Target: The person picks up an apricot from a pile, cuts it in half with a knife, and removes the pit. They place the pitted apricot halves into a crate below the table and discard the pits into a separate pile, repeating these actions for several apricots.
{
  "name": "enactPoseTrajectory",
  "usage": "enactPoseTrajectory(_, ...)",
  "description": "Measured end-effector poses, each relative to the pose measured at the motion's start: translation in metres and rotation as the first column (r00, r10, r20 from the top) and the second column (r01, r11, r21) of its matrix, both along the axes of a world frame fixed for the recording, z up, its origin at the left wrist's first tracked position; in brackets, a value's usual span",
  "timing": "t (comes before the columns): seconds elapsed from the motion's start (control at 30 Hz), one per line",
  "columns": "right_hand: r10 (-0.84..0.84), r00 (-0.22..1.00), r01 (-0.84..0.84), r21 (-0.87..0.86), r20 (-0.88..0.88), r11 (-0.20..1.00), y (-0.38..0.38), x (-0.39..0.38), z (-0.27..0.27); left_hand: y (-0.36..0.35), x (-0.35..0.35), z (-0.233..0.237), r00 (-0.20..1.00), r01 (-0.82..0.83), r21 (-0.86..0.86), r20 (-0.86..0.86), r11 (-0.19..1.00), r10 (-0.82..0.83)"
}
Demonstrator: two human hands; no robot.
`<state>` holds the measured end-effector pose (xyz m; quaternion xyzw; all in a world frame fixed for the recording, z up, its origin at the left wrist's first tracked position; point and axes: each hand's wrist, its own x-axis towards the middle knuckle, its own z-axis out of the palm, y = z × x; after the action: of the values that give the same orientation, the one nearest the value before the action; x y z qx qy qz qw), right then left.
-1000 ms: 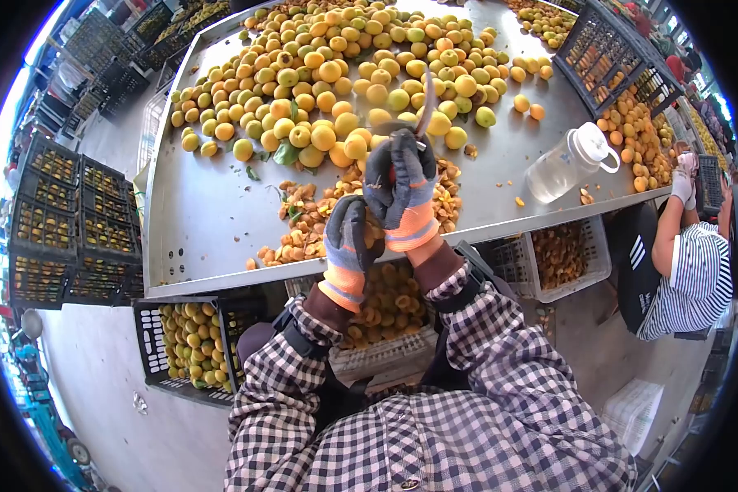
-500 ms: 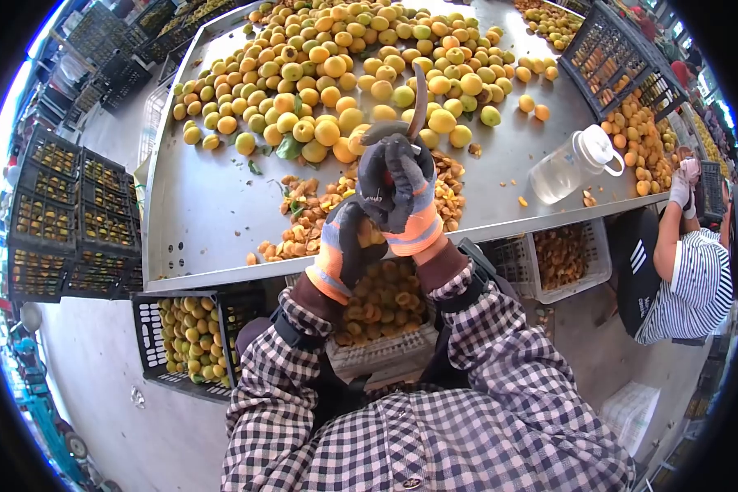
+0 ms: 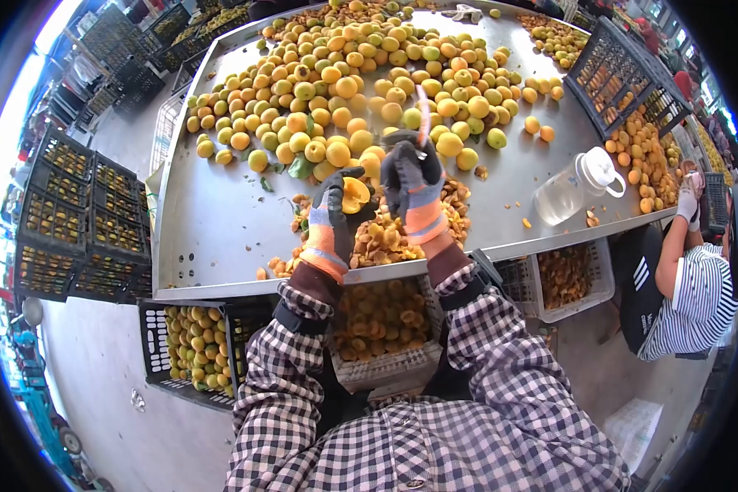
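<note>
In my gloved left hand (image 3: 332,220) is a cut apricot (image 3: 355,195), its orange inner face turned up between thumb and fingers. My gloved right hand (image 3: 414,184) is closed around a curved knife (image 3: 424,113), whose narrow blade points up and away from me. Its handle is hidden in the fist. Below and between both hands lies a heap of cut apricot pieces (image 3: 389,239) near the table's front edge. Just beyond the hands spreads a large pile of whole apricots (image 3: 328,102).
The metal table (image 3: 500,209) has a raised rim. On it, a clear water bottle (image 3: 562,193) leans at the right, near a tipped black crate (image 3: 619,78). Below stand a crate of cut fruit (image 3: 385,361) and a black crate (image 3: 157,332). A co-worker (image 3: 689,279) is at far right.
My hands have separated: the left has moved down-left from beneath the right, and the cut apricot's open face now shows. The right hand still grips the knife. The view has shifted slightly.
</note>
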<state>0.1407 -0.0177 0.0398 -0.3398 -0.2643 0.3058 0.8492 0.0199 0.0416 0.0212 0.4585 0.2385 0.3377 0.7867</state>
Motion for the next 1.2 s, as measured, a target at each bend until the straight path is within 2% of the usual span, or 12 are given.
enactPoseTrajectory(0.1, 0.01, 1.0, -0.009, -0.096, 0.017, 0.995, -0.005, 0.014, 0.001, 0.007, -0.011, -0.006, 0.997, 0.01, 0.257, -0.074, 0.966, 0.009)
enactPoseTrajectory(0.17, 0.022, 0.997, -0.011, -0.16, 0.068, 0.987, -0.007, 0.019, 0.002, 0.007, -0.014, 0.002, 0.997, 0.036, -0.037, -0.061, 0.999, -0.038)
enactPoseTrajectory(0.3, -0.032, 0.988, 0.078, -0.299, 0.153, 0.951, -0.008, 0.042, -0.007, -0.007, -0.028, 0.025, 0.995, 0.05, -0.034, -0.082, 0.998, -0.052)
enactPoseTrajectory(0.43, -0.092, 0.946, 0.23, -0.444, 0.31, 0.866, -0.024, 0.085, -0.018, -0.022, -0.051, 0.027, 0.85, 0.523, 0.219, -0.202, 0.824, -0.486)
enactPoseTrajectory(0.53, 0.098, 0.586, 0.673, -0.55, 0.804, 0.495, -0.042, 0.09, -0.002, -0.035, -0.055, 0.027, 0.715, 0.684, 0.233, -0.399, 0.691, -0.574)
enactPoseTrajectory(0.7, 0.534, 0.52, 0.699, -0.692, 0.666, 0.182, -0.029, 0.072, -0.001, -0.031, -0.054, 0.024, 0.813, 0.571, 0.211, -0.278, 0.794, -0.511)
enactPoseTrajectory(0.83, 0.574, 0.393, 0.786, -0.586, 0.718, 0.195, -0.019, 0.066, -0.028, -0.024, -0.055, 0.016, 0.838, 0.512, 0.18, -0.323, 0.84, -0.441)
enactPoseTrajectory(0.97, 0.527, 0.473, 0.732, -0.648, 0.706, 0.212, -0.02, 0.073, -0.034, -0.023, -0.055, 0.011, 0.89, 0.426, 0.211, -0.27, 0.88, -0.367)
enactPoseTrajectory(1.03, 0.277, 0.646, 0.511, -0.672, 0.711, 0.536, -0.026, 0.075, -0.037, -0.019, -0.054, 0.009, 0.923, 0.356, 0.166, -0.218, 0.92, -0.318)
enactPoseTrajectory(1.1, 0.132, 0.889, 0.122, -0.504, 0.439, 0.855, -0.024, 0.069, -0.038, -0.016, -0.051, 0.007, 0.952, 0.277, 0.116, -0.165, 0.954, -0.257)
enactPoseTrajectory(1.17, 0.149, 0.962, -0.046, -0.401, 0.228, 0.915, -0.032, 0.036, -0.002, -0.014, -0.047, 0.005, 0.98, 0.121, 0.105, -0.171, 0.987, -0.102)
enactPoseTrajectory(1.2, 0.152, 0.888, 0.039, -0.401, 0.433, 0.915, -0.027, 0.034, -0.015, -0.012, -0.045, 0.0, 0.992, 0.095, 0.081, -0.091, 0.992, -0.088)
